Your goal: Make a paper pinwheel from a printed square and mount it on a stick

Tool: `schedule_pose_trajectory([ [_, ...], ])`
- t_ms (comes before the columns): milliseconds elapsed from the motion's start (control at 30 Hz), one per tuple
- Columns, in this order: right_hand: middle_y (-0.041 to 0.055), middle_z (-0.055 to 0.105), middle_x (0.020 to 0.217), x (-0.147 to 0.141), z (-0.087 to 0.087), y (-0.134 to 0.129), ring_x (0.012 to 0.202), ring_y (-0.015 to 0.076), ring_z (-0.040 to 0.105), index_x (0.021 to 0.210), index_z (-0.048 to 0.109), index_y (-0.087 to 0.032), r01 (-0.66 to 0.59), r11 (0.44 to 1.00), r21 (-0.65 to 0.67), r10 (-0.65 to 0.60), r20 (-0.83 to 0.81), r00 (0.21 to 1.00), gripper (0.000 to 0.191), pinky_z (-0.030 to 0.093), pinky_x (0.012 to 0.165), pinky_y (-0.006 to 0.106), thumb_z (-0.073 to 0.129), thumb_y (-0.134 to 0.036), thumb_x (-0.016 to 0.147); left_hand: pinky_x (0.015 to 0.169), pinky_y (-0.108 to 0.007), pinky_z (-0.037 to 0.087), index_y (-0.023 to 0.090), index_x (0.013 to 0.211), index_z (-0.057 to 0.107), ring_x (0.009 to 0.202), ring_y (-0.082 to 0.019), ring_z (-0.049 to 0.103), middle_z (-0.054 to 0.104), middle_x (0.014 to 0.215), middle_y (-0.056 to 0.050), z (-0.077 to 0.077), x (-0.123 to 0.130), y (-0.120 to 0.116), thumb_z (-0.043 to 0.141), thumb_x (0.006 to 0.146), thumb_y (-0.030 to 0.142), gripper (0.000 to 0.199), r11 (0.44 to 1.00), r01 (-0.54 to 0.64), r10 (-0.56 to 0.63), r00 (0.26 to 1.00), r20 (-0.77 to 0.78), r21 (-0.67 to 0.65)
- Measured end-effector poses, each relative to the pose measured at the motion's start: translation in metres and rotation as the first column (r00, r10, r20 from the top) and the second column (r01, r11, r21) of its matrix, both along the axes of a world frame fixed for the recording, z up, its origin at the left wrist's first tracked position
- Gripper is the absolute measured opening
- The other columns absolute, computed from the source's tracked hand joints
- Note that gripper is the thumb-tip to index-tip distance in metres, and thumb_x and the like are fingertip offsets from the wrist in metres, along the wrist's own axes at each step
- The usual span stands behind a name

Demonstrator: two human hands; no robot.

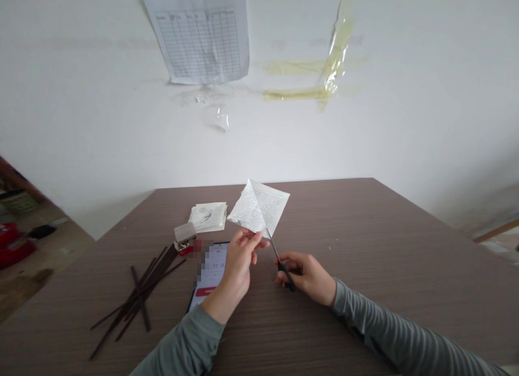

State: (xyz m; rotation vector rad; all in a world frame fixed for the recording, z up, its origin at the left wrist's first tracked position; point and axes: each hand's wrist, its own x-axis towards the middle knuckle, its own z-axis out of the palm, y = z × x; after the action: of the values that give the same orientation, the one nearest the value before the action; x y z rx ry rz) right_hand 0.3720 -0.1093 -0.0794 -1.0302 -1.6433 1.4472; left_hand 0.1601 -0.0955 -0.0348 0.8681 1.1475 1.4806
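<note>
A square of printed paper (271, 203), creased along a diagonal, is pinched at its near corner by my left hand (242, 257). My right hand (304, 273) grips a pair of scissors (277, 250) with dark handles. The scissor blades point up and away from me, their tips at the near edge of the paper beside my left fingertips. Whether the blades are parted cannot be made out.
A phone (211, 276) showing a timer lies partly under my left forearm. Left of it are several dark thin sticks (140, 295), a small red box of pins (186, 241) with a clear lid, and a stack of paper squares (208, 216). A white wall (405, 94) with a taped sheet (198, 40) rises behind the table (385, 235).
</note>
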Motion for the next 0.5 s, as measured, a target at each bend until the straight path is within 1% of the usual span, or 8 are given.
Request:
schedule_pose_trajectory([
  [100,0.0109,0.094,0.09,-0.0001,-0.0018,0.0011,0.078,0.0328,0.088,0.117,0.088,-0.026,-0.004,1.0,-0.001,0.004,-0.002,1.0,0.063,0.077,0.08,0.045,0.105,-0.079,0.087,0.051,-0.022,0.027,0.024,0.088,0.075,0.078,-0.023,0.09,0.089,0.096,-0.006,0.0003,0.0002,-0.0002,0.118,0.06,0.053,0.059,1.0,-0.001,0.001,1.0,0.002,0.001],
  [267,0.0129,0.096,0.092,0.0004,-0.0029,0.0014,0.077,0.0316,0.087,0.119,0.088,-0.025,-0.016,1.0,-0.002,0.016,-0.002,1.0,0.07,0.076,0.079,0.044,0.106,-0.084,0.086,0.051,-0.021,0.028,0.025,0.088,0.073,0.076,-0.022,0.089,0.09,0.095,-0.004,0.0016,0.0009,-0.0004,0.119,0.058,0.051,0.061,1.0,-0.006,0.006,1.0,0.015,-0.005],
  [400,0.0145,0.098,0.095,0.0004,-0.0012,-0.0007,0.079,0.0329,0.088,0.12,0.089,-0.026,-0.003,1.0,0.009,0.003,0.004,1.0,0.069,0.076,0.082,0.047,0.104,-0.086,0.089,0.051,-0.022,0.027,0.025,0.087,0.072,0.077,-0.023,0.089,0.089,0.095,-0.005,0.002,0.0008,-0.0004,0.118,0.058,0.05,0.06,1.0,-0.01,0.01,1.0,0.016,-0.002],
  [500,0.0132,0.097,0.095,0.0,-0.0004,-0.0011,0.08,0.0336,0.088,0.118,0.09,-0.027,0.001,1.0,-0.012,-0.001,-0.006,1.0,0.069,0.076,0.081,0.046,0.106,-0.086,0.086,0.051,-0.021,0.026,0.024,0.088,0.073,0.076,-0.022,0.089,0.089,0.095,-0.005,0.003,0.0006,-0.0007,0.119,0.059,0.051,0.061,1.0,-0.002,0.002,1.0,0.009,-0.004],
])
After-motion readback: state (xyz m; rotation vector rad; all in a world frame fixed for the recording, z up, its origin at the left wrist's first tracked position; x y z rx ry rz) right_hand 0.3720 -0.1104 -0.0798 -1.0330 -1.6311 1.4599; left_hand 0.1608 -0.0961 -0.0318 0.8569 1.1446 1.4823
